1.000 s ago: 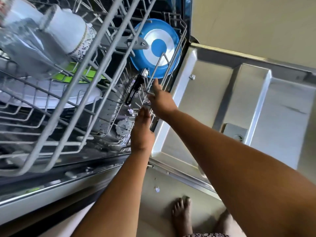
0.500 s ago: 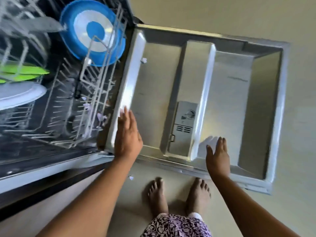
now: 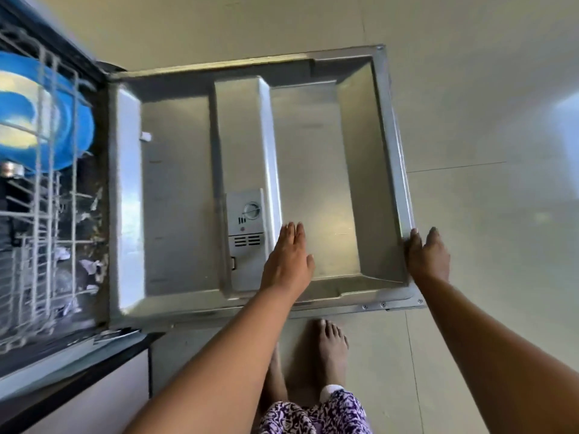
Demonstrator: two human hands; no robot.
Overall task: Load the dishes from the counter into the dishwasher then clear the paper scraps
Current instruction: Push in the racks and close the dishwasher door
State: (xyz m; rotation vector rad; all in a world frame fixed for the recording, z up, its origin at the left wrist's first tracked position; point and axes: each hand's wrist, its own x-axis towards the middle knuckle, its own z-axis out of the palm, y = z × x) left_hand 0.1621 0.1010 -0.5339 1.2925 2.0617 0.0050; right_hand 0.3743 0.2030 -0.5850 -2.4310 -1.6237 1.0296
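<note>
The dishwasher door [image 3: 313, 170] lies open and flat in front of me. My left hand [image 3: 288, 261] rests flat on its steel inner panel, fingers straight, just right of the grey detergent dispenser [image 3: 246, 223]. My right hand [image 3: 427, 255] holds the door's outer edge, thumb on the rim and fingers down the outside. At the left, the white wire lower rack [image 3: 40, 214] holds a blue plate [image 3: 69, 130] standing on edge. Paper scraps [image 3: 89, 264] lie among the rack's wires, and a small white scrap [image 3: 145, 136] sits on the door near the hinge side.
My bare feet [image 3: 332, 346] stand on the pale tiled floor [image 3: 485, 277] just before the door's near edge. A dark cabinet edge [image 3: 72, 380] runs along the lower left under the dishwasher opening. A patterned purple garment [image 3: 313, 415] shows at the bottom.
My view has swung right, away from the rack. My left hand slid from the door's hinge side to its middle. My right hand moved out to the door's outer edge and took hold.
</note>
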